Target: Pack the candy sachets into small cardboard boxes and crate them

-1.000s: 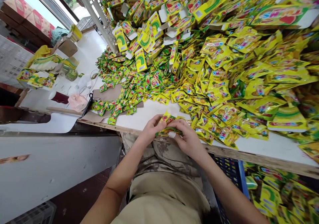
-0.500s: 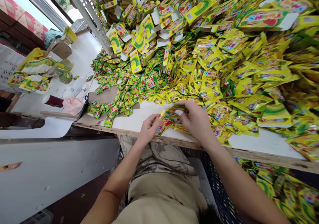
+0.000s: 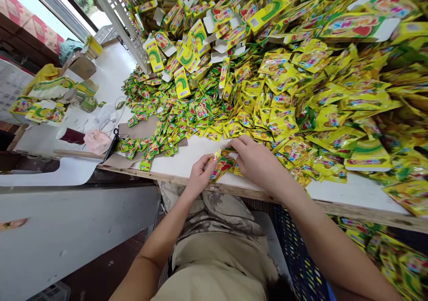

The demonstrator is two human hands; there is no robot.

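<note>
My left hand (image 3: 199, 175) is closed on the near end of a small yellow and green printed carton (image 3: 222, 167), just above the table's front edge. At the carton's right end is my right hand (image 3: 254, 160), fingers bent inward and closed. What its fingertips pinch there is hidden, whether a flap or a packet. Behind and to the right of both hands lies a heap of shiny yellow packets (image 3: 284, 118). Left of those are small green wrapped sweets (image 3: 174, 122), some on a piece of brown cardboard (image 3: 142, 128).
Open printed cartons (image 3: 182, 82) are heaped at the back beside a white plastic crate (image 3: 123, 22). A dark red cup (image 3: 71, 136), a pink crumpled bag (image 3: 97, 141) and a black clip-like object (image 3: 112, 147) stand on the left. A dark blue crate (image 3: 297, 252) is below the table's edge.
My right hand has moved slightly left and turned over the carton's end, covering the white flap seen before. My left hand keeps its hold on the carton.
</note>
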